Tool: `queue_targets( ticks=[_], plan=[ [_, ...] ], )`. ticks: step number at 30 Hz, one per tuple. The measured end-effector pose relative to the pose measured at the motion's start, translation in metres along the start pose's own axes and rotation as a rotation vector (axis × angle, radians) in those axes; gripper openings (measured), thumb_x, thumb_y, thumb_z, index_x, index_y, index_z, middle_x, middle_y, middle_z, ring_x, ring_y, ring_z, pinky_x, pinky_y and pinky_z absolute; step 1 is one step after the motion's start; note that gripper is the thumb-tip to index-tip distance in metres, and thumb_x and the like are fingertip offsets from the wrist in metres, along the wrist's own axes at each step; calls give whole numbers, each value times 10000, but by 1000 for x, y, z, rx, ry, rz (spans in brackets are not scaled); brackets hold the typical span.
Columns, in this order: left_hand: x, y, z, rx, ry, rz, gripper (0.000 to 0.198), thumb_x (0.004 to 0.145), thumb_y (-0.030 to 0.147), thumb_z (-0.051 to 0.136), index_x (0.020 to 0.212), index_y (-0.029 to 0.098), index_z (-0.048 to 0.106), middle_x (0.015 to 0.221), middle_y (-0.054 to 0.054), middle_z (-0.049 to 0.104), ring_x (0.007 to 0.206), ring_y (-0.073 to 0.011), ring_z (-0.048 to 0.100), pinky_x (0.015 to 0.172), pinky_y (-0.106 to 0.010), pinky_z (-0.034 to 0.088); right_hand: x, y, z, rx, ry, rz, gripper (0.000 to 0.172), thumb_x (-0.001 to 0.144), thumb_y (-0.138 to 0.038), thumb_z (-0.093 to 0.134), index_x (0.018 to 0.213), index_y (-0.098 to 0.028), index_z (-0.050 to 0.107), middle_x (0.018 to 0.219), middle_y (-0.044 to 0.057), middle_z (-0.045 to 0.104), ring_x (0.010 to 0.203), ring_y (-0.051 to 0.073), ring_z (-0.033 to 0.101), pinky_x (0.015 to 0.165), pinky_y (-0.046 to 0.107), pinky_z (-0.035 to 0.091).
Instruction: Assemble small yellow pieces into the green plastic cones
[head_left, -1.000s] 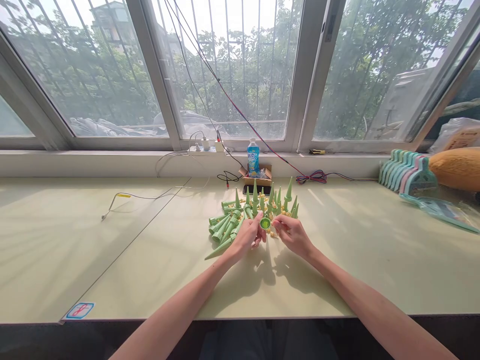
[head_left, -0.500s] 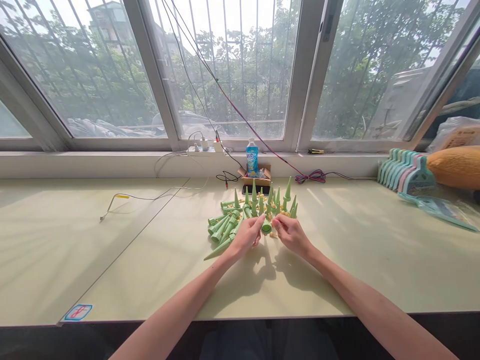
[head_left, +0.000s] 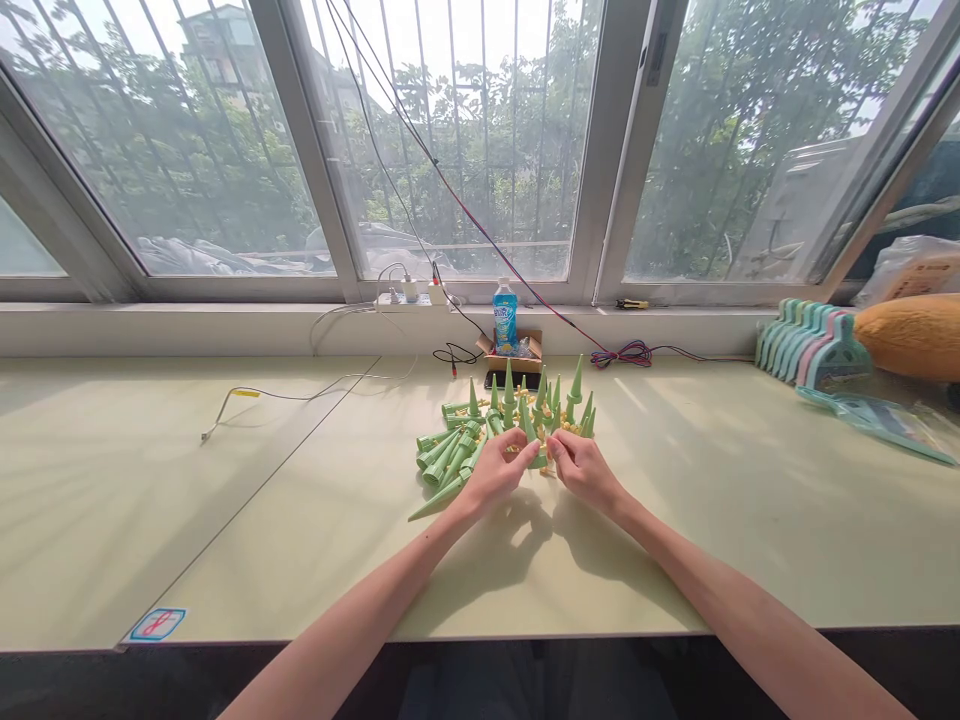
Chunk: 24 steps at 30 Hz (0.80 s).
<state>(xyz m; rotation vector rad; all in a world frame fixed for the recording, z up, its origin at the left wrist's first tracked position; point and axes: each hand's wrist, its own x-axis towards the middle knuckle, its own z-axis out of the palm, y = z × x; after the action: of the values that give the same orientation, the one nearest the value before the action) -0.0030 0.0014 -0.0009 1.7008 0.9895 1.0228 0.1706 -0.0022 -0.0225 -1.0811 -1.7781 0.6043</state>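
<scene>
A green plastic cone (head_left: 532,446) is held between both hands at the middle of the pale table (head_left: 300,510), its point up and away from me. My left hand (head_left: 496,474) pinches its left side and my right hand (head_left: 581,468) pinches its right side, fingers closed. Just behind stand several upright green cones (head_left: 559,396), and several more lie in a pile (head_left: 448,452) to the left. Small yellow pieces (head_left: 487,408) are scattered among them.
A blue-labelled bottle (head_left: 505,318) stands in a small cardboard box (head_left: 517,352) by the window sill. Cables (head_left: 315,385) run across the table's back left. Pastel plastic pieces (head_left: 810,342) and a clear bag (head_left: 877,418) lie at the right. A sticker (head_left: 157,623) marks the front edge.
The cone showed its open round end to me a second ago; it has been tipped over so its point rises. Both hands have closed in slightly around it.
</scene>
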Motion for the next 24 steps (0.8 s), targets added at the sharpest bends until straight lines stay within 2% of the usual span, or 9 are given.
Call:
queue_targets(
  ticks=[4,11,17,21,24],
  plan=[
    [1,-4,0,68,25,95,360,858,511,574,769,172,491,686,29,458,487,-53,359,428,-190,272,0,0,0,0,2,13,434,975,-485,388,635,-217,369,501,-38,406,481,117,380,485,258,337],
    [0,-6,1,263,87,278,243,906,402,529,829,175,568,842,-17,492,601,-85,412,510,-197,390,2,-1,-1,9,-7,59,466,974,-517,371,619,-216,388,481,-37,406,450,114,374,463,254,337],
    [-1,-3,3,314,134,286,252,923,411,515,880,179,602,885,-33,528,595,-88,431,524,-208,403,3,-1,0,48,47,79,476,957,-543,412,612,-220,359,467,-46,378,444,111,352,450,250,308],
    [0,1,5,254,205,268,292,942,449,470,930,177,575,941,-50,556,637,-102,501,550,-215,426,3,-1,-1,53,109,60,470,962,-536,419,622,-216,367,487,-47,375,461,109,345,462,248,302],
    [1,3,4,211,240,202,407,952,511,411,792,167,557,772,-32,572,606,-119,512,536,-220,402,2,-1,-2,36,129,30,440,972,-517,412,661,-206,432,518,-44,386,479,110,346,475,249,303]
  ],
)
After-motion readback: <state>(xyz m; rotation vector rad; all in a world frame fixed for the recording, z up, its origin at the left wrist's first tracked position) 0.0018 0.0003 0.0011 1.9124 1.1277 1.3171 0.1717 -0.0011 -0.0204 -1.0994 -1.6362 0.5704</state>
